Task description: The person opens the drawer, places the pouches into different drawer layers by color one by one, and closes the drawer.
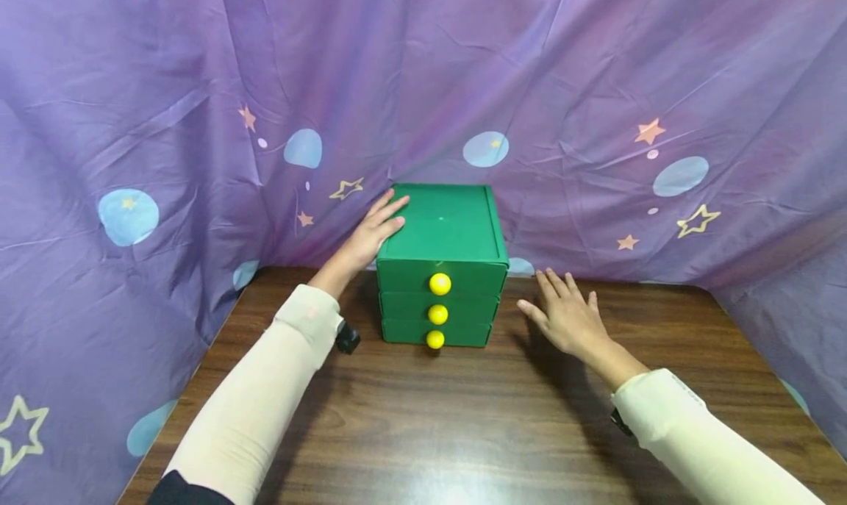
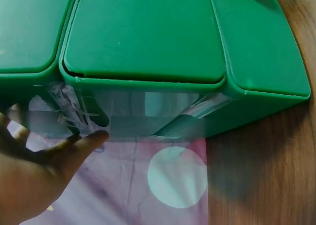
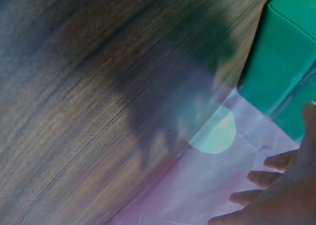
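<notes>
A green box with three stacked drawers (image 1: 456,229) stands near the back of the table, each drawer front bearing a round yellow knob (image 1: 440,284). All three drawers look pushed in. My left hand (image 1: 372,234) lies along the box's upper left edge, its fingers extended over the top. In the left wrist view, the left thumb and fingers (image 2: 94,141) are beside the box's side, where clear tape shows. To the right of the box, apart from it, my right hand (image 1: 567,315) hovers over the table with its fingers spread and holds nothing.
The brown wooden table (image 1: 410,417) extends in front of the box. Behind and at both sides hangs a purple cloth (image 1: 562,86) with stars and pale blue spots, close to the back of the box. Dark wrist devices (image 1: 347,338) sit at the light sleeves.
</notes>
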